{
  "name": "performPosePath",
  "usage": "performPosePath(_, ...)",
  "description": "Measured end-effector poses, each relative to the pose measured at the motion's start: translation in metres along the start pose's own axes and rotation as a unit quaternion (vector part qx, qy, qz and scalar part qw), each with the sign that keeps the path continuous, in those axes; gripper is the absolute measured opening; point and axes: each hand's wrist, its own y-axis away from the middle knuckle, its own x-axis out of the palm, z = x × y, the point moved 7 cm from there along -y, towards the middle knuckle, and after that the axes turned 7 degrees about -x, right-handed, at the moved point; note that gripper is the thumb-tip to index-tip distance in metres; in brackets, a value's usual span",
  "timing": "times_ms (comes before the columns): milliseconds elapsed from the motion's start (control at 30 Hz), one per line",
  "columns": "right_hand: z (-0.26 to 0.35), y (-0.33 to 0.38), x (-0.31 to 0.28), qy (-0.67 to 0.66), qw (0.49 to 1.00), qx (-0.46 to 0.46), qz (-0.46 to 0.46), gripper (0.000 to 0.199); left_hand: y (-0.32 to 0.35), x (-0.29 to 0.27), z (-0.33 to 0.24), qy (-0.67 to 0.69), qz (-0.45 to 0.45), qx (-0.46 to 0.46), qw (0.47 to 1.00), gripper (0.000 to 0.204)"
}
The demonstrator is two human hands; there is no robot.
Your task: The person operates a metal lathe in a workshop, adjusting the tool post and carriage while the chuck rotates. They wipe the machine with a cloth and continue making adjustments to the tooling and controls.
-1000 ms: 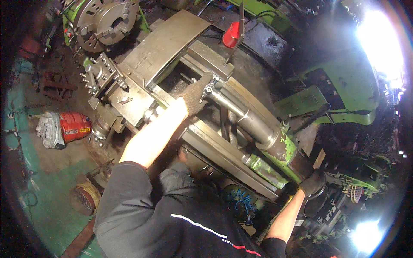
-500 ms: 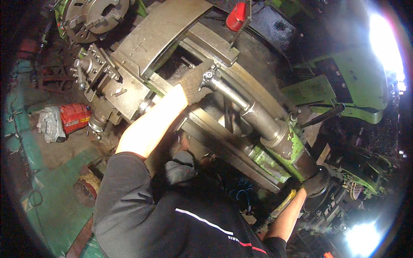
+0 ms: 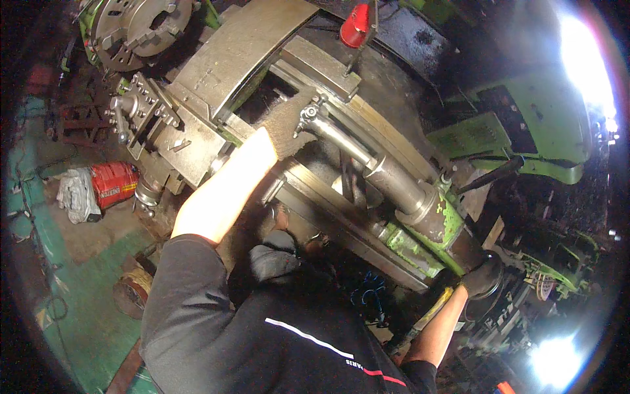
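We see our left hand [image 3: 289, 125], in a dark work glove, stretched out over the lathe [image 3: 262, 72] and resting on the near end of a long steel bar [image 3: 367, 161], at the small clamp fitting [image 3: 310, 115] there; the glove lies over that end, but we cannot tell whether the fingers are closed around it. The bar runs away from that hand, down and to the right, into a thick grey sleeve [image 3: 420, 200] on the green-painted housing [image 3: 453, 220]. Our right hand [image 3: 482, 276], in a black glove, is well apart from the left, at the far lower end of that housing, curled around a dark round part we cannot make out clearly. Upper left sits the chuck [image 3: 141, 26], with the tool post [image 3: 141, 108] just below it. On the floor to the left lies a red can [image 3: 111, 184] beside a white rag [image 3: 75, 194].
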Motion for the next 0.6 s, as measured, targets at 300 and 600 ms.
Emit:
performPosePath(300,0.042,0.003,-0.020,0.147,0.979,-0.116,-0.074,0.024,0.006,-0.033,-0.014,-0.003,0.028,-0.063,0.998,0.104)
performPosePath(600,0.021,0.012,-0.003,0.175,0.977,-0.118,-0.036,0.031,0.007,-0.041,-0.015,0.031,0.010,-0.084,0.996,0.100)
